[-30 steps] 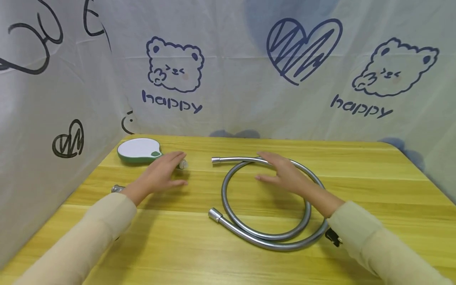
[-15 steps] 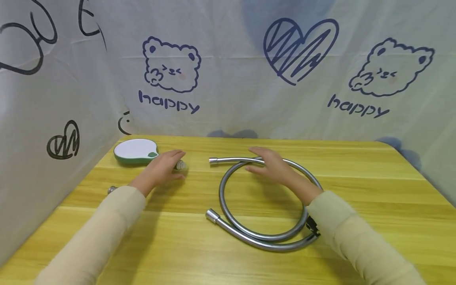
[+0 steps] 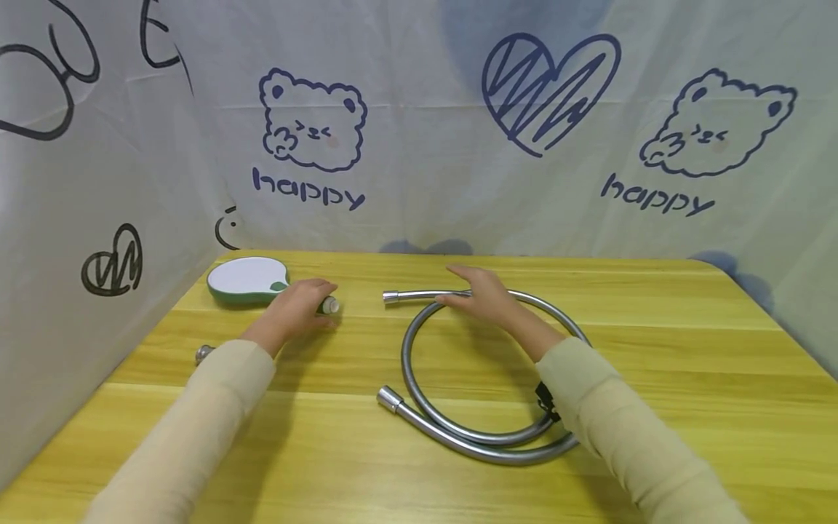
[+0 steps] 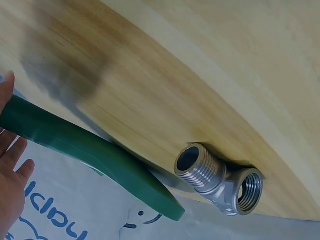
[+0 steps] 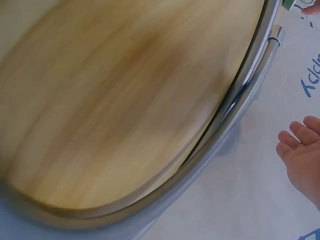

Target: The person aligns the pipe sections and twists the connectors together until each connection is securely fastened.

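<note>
In the head view, my left hand curves round the handle of a green and white shower head at the table's far left. Thumb and fingers lie on either side of the handle, its threaded end poking out past them. The left wrist view shows the green back of the shower head, with my fingertips at the handle's edges. My right hand, fingers spread, hovers over the far side of a coiled grey shower hose. In the right wrist view, those fingers are apart from the hose.
A metal pipe fitting with threaded ends sits by my left forearm, mostly covered by the sleeve in the head view. The hose's larger metal end points left near the table's middle. White cloth with drawings hangs behind the wooden table.
My right hand has moved left over the hose toward its thin end. My left thumb and fingers have drawn closer round the shower head's handle. Hose and shower head lie as before.
</note>
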Motion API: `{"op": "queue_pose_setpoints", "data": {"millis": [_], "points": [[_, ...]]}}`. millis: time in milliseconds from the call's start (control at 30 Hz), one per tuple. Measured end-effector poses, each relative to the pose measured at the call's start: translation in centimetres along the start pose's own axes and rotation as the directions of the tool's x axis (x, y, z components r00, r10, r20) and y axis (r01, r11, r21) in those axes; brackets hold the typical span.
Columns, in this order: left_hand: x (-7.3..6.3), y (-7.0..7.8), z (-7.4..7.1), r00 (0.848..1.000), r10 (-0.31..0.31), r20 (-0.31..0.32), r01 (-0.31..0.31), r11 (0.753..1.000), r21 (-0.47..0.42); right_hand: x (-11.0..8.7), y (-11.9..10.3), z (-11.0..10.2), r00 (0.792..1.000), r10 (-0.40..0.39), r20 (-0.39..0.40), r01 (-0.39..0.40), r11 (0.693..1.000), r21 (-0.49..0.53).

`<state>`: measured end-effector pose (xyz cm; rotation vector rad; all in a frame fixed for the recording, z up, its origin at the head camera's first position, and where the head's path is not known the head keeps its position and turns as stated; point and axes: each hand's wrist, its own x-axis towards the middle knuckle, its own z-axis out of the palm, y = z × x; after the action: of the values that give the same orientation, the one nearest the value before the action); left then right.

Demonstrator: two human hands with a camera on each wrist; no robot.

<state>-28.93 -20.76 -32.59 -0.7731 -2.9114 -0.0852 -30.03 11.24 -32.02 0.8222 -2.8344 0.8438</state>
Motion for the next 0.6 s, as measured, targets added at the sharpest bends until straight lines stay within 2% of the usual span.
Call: {"op": "queue_pose_setpoints", "data": {"millis": [167,400,600], "points": [[0.1,-0.1,0.1,1.000,-0.024,-0.009,0.024,1.000,0.008,0.6,0.2,0.4,1.000,0.016,0.018,-0.016,1.000,0.005],[0.0,-0.4,0.2,1.000,-0.015,-0.022,0.015,1.000,-0.010,1.2,0.6,1.1,0.999,0.037,0.038,-0.037,0.999,0.010],[-0.1,-1.0,0.1,0.999,-0.051,0.005,0.051,0.997,-0.064,1.7,0.8,1.7,0.988,0.099,0.117,-0.100,0.995,0.001]]}}
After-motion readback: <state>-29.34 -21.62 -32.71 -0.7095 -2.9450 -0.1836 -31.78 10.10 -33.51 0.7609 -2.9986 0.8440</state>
